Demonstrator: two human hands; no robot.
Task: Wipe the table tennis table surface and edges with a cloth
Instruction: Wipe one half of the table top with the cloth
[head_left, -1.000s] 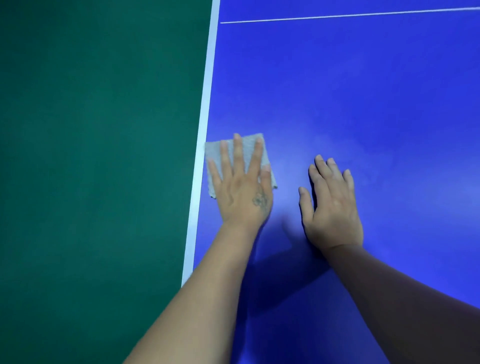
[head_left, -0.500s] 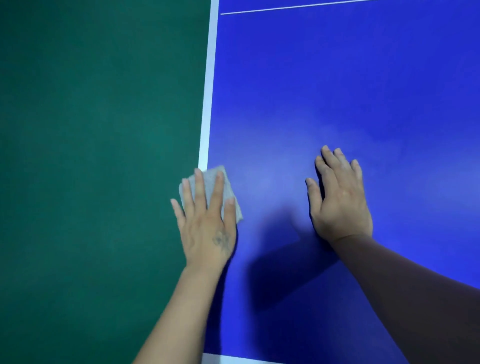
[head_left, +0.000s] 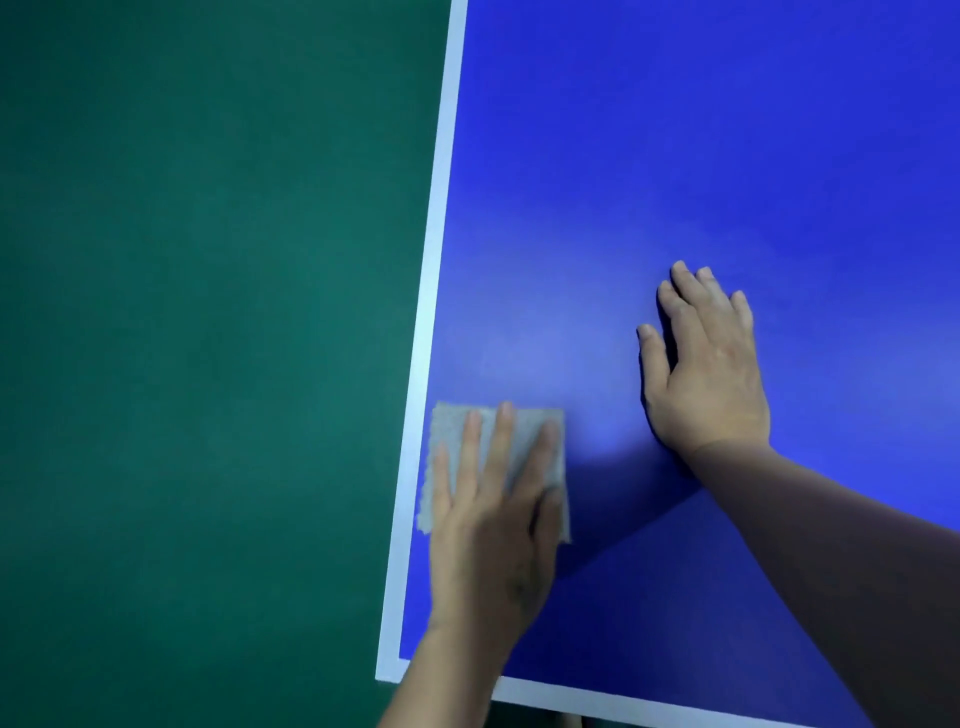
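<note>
The blue table tennis table (head_left: 675, 156) fills the right of the view, with a white line (head_left: 434, 291) along its left edge and another along its near edge. A small grey cloth (head_left: 449, 441) lies flat near the table's near left corner, just inside the left line. My left hand (head_left: 493, 525) presses on the cloth with straight, spread fingers and covers most of it. My right hand (head_left: 706, 369) rests flat on the bare blue surface to the right, fingers straight, apart from the cloth.
Green floor (head_left: 208, 364) lies beyond the table's left edge. The table's near left corner (head_left: 387, 673) is in view at the bottom, with my left forearm crossing the near edge line.
My left hand has slid the cloth toward me along the left edge, then back inside the line near the corner. The right hand has stayed flat on the table.
</note>
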